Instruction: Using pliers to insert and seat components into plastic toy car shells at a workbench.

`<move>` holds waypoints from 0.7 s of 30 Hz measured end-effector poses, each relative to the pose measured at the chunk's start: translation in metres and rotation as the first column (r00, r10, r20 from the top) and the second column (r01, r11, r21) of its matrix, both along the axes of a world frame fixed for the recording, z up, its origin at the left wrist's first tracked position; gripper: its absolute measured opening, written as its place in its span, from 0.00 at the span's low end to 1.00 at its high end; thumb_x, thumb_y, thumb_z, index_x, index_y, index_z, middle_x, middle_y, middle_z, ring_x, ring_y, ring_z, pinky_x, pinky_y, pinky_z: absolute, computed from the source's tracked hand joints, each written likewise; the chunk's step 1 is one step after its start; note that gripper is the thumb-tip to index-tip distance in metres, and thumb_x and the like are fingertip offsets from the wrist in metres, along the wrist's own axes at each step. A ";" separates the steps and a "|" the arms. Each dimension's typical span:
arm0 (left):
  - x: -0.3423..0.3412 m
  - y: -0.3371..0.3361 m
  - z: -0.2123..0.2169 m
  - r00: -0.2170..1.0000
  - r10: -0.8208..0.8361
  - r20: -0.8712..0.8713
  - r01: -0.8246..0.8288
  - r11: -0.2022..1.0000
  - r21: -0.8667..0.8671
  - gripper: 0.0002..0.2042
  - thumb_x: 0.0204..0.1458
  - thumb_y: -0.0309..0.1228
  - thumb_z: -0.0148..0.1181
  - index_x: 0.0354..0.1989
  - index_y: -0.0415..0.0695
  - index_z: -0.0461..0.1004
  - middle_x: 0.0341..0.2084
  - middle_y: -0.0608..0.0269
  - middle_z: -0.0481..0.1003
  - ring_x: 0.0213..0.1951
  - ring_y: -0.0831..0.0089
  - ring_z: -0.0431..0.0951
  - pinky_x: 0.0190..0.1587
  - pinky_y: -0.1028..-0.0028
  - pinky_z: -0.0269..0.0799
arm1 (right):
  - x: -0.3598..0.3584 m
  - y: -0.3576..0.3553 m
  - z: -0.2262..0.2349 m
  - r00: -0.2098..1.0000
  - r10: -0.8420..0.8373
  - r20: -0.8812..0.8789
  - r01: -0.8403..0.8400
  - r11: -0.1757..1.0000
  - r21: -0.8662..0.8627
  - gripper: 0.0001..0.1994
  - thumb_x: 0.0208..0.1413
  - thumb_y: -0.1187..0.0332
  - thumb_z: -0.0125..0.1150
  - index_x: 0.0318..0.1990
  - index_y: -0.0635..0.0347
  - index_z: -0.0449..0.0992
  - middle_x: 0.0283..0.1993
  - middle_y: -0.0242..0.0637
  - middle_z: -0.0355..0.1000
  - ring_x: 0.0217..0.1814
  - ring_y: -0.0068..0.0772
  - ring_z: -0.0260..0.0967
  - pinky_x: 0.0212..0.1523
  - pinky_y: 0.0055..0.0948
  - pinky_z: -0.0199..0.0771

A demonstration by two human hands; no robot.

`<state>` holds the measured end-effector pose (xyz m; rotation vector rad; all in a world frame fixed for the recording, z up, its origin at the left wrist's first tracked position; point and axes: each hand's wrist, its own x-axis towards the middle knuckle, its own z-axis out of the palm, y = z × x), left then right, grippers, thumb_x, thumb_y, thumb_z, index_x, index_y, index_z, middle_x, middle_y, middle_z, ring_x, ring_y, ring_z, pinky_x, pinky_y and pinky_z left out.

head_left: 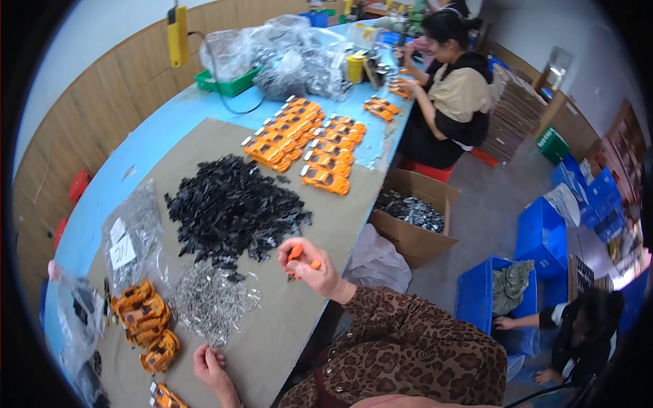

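My right hand [318, 270] is wrapped around a pair of orange-handled pliers [315, 264], held above the mat; the tool's dark metal end is partly hidden by the fingers. My left hand [212, 370] is at the near edge of a heap of small silvery metal pieces [212, 299], its thumb and fingers pinched together. Whatever is between those fingertips is too small to make out. Behind the silvery heap lies a large pile of thin black parts [231, 204]. Stacked orange toy car bodies [141, 314] lie left of the heap, and another orange car body [166, 396] is near my left hand.
Rows of orange car bodies [286, 132] stand farther back on the grey-brown mat [204, 139]. A clear bag of metal pieces [132, 231] lies at the left. Right of the table are a cardboard box [425, 238] and blue crates [476, 289]. Co-workers sit beyond and crouch at lower right.
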<state>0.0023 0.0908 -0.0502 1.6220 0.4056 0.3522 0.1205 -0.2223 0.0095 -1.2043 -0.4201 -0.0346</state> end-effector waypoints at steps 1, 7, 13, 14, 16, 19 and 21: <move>-0.006 -0.001 0.006 0.998 0.005 -0.058 -0.004 1.000 0.025 0.07 0.55 0.24 0.48 0.39 0.36 0.70 0.27 0.65 0.72 0.26 0.80 0.70 0.29 0.81 0.66 | 0.002 -0.003 0.003 1.000 -0.004 0.002 0.004 1.000 0.020 0.13 0.54 0.74 0.46 0.47 0.63 0.63 0.39 0.36 0.64 0.39 0.22 0.62 0.41 0.23 0.66; 0.004 -0.019 0.021 0.999 -0.012 0.041 0.001 0.965 0.263 0.05 0.50 0.24 0.52 0.32 0.36 0.74 0.22 0.61 0.73 0.24 0.76 0.71 0.28 0.78 0.67 | 0.012 -0.006 0.011 0.999 -0.012 -0.034 0.014 0.998 0.057 0.12 0.51 0.75 0.44 0.45 0.62 0.63 0.36 0.37 0.63 0.34 0.28 0.63 0.36 0.27 0.68; -0.004 -0.020 0.018 0.997 0.047 0.066 -0.065 0.948 0.311 0.05 0.49 0.23 0.54 0.33 0.37 0.74 0.25 0.58 0.74 0.26 0.72 0.75 0.30 0.75 0.69 | 0.026 0.004 0.017 0.978 0.182 -0.106 -0.172 0.981 0.092 0.16 0.48 0.78 0.45 0.48 0.66 0.63 0.38 0.38 0.62 0.36 0.28 0.63 0.36 0.27 0.68; -0.007 -0.022 0.020 0.993 0.101 0.057 -0.114 0.942 0.317 0.05 0.49 0.23 0.54 0.33 0.37 0.74 0.25 0.58 0.74 0.26 0.72 0.75 0.30 0.75 0.69 | 0.026 0.004 0.020 0.975 0.196 -0.103 -0.190 0.979 0.068 0.17 0.48 0.78 0.45 0.48 0.67 0.62 0.38 0.39 0.62 0.36 0.28 0.63 0.36 0.26 0.68; -0.007 -0.022 0.021 0.990 0.053 0.131 -0.101 0.911 0.400 0.05 0.49 0.24 0.54 0.33 0.37 0.74 0.25 0.58 0.74 0.27 0.70 0.75 0.30 0.75 0.70 | 0.029 0.006 0.021 0.972 0.221 -0.084 -0.220 0.975 0.021 0.18 0.49 0.77 0.44 0.50 0.67 0.62 0.38 0.39 0.62 0.36 0.28 0.62 0.36 0.26 0.67; -0.002 -0.026 0.026 0.987 0.078 0.137 -0.134 0.874 0.467 0.05 0.49 0.23 0.54 0.32 0.37 0.73 0.26 0.58 0.74 0.27 0.69 0.75 0.31 0.74 0.70 | 0.033 -0.005 0.019 0.967 0.244 -0.075 -0.244 0.970 0.011 0.18 0.53 0.74 0.45 0.52 0.67 0.61 0.41 0.39 0.63 0.38 0.28 0.61 0.37 0.27 0.66; -0.002 -0.026 0.026 0.984 0.018 0.176 -0.091 0.902 0.422 0.04 0.48 0.22 0.54 0.33 0.39 0.74 0.25 0.61 0.74 0.28 0.73 0.74 0.31 0.76 0.69 | 0.035 -0.004 0.019 0.957 0.276 -0.086 -0.274 0.961 0.040 0.18 0.54 0.74 0.45 0.52 0.67 0.61 0.41 0.38 0.63 0.38 0.28 0.61 0.38 0.27 0.65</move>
